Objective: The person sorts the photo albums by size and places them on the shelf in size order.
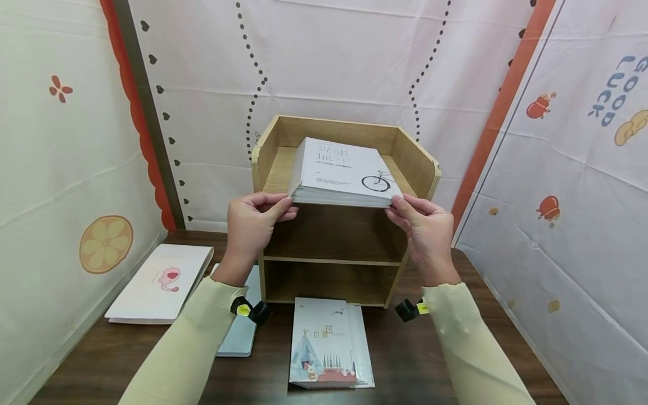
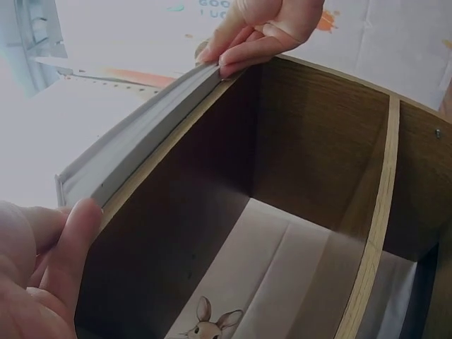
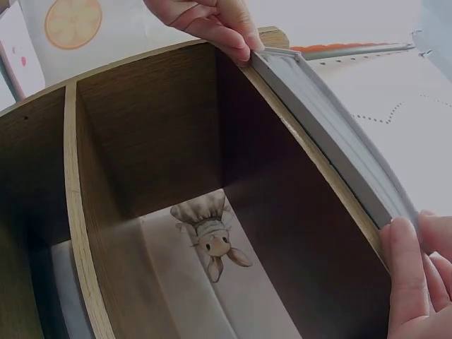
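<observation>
A thick white book [image 1: 349, 163] with a bicycle drawn on its cover lies on the top level of a small wooden shelf [image 1: 329, 260]. My left hand [image 1: 253, 225] pinches its near left corner between thumb and fingers. At the near right corner, my right hand [image 1: 427, 230] pinches it the same way. The left wrist view shows the book's page edge [image 2: 152, 134] running along the front edge of the top board. Both hands' fingertips sit at that board's edge.
On the dark wooden table [image 1: 425, 360], a white book with a pink elephant [image 1: 164, 281] lies at the left. Beside the shelf is a pale blue book [image 1: 238, 337], partly behind my left arm. Books with a tent picture on top [image 1: 324, 349] lie before the shelf. Printed cloth [image 1: 344, 62] hangs around.
</observation>
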Demonstrator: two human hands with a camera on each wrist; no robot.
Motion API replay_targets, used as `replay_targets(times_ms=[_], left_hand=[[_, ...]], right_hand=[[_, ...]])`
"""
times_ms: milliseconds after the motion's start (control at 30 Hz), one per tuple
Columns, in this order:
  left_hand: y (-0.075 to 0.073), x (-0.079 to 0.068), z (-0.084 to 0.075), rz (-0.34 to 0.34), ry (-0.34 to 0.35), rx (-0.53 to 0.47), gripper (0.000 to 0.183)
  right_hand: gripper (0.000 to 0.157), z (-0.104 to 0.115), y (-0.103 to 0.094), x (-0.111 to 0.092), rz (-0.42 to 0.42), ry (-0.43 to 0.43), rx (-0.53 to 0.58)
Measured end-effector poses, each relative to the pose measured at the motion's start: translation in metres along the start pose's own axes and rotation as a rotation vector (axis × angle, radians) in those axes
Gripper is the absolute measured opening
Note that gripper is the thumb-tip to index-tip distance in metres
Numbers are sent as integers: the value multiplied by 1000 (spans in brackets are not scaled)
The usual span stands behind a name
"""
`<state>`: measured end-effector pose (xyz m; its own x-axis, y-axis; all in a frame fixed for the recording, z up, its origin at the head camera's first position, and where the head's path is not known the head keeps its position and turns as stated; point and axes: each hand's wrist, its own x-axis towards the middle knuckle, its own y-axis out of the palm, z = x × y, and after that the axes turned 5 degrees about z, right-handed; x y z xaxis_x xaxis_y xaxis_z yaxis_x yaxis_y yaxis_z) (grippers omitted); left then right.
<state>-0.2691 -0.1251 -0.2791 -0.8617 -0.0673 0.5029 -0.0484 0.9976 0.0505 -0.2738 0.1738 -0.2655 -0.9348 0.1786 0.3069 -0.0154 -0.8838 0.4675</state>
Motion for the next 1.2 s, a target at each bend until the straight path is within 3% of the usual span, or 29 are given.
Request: replay_targets(times_ms=[300,533,667,1200], left_hand=[[-4,-2,-3,25,-16,43,25],[-8,-2,-5,57,-54,79,26],[-8,-1,-6,50,-76,99,24],[-5,5,-17,21,-84,280,19]], right_hand=[[37,0,-1,-2,6,14,-8],[24,-2,-5,-7,98,29,-138],[16,-5,-5,-6,134,13,-148],[19,-8,1,-2,104,-62,-237]])
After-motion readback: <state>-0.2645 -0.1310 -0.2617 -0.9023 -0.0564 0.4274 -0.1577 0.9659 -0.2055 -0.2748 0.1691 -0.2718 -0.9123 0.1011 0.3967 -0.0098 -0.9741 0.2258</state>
